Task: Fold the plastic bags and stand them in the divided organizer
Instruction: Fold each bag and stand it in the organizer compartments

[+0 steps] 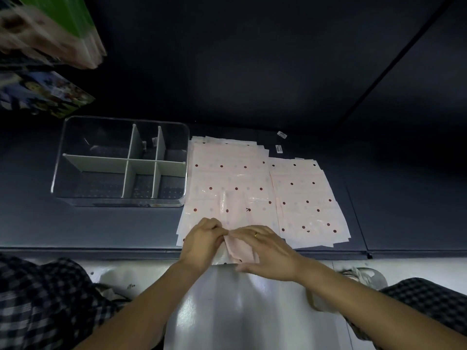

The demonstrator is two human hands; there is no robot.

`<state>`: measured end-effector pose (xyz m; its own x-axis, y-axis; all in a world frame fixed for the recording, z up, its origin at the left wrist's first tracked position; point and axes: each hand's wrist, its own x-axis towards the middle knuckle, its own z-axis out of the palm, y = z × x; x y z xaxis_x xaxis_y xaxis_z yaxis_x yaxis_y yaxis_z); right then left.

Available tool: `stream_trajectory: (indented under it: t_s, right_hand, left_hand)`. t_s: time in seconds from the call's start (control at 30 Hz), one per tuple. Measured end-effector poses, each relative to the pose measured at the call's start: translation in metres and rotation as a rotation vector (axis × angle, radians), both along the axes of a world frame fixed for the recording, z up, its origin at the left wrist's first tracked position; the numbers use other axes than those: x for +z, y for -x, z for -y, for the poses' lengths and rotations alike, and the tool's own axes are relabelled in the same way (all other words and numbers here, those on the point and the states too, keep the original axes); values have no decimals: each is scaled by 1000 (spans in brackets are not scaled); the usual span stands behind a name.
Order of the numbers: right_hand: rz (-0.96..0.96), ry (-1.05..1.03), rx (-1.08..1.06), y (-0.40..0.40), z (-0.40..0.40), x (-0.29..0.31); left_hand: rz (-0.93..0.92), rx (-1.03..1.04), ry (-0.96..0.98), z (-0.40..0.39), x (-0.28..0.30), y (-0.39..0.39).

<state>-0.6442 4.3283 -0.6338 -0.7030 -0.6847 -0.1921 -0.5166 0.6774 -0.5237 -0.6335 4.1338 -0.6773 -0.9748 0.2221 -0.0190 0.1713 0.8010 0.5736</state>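
Hands (227,245) on bag (240,250); organizer (121,160) beside

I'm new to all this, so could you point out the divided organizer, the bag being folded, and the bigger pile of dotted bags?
divided organizer (92,161): head view, on the long white divider.
folded bag (240,250): head view, on its pink surface between the hands.
bigger pile of dotted bags (227,178): head view, on the top sheet.

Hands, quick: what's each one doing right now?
Left hand: pinches the edge of the folded pink bag.
Right hand: fingers curled on the same bag, pinching it.
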Motion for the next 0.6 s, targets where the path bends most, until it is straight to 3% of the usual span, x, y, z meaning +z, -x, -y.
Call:
stream_trajectory:
  t_s: [0.23,0.37,0.47,0.6]
  right_hand:
    - [-5,-319,273,18,-22,-20]
    - [-14,-346,294,19,-26,-22]
    - [17,-214,138,20,-21,-21]
    - [198,89,-309,24,-5,-21]
  left_hand:
    - [-134,-48,-23,3,4,-4]
    - [-17,3,-65,6,1,2]
    - [54,57,-147,7,-2,5]
    - [124,163,-236,5,-5,6]
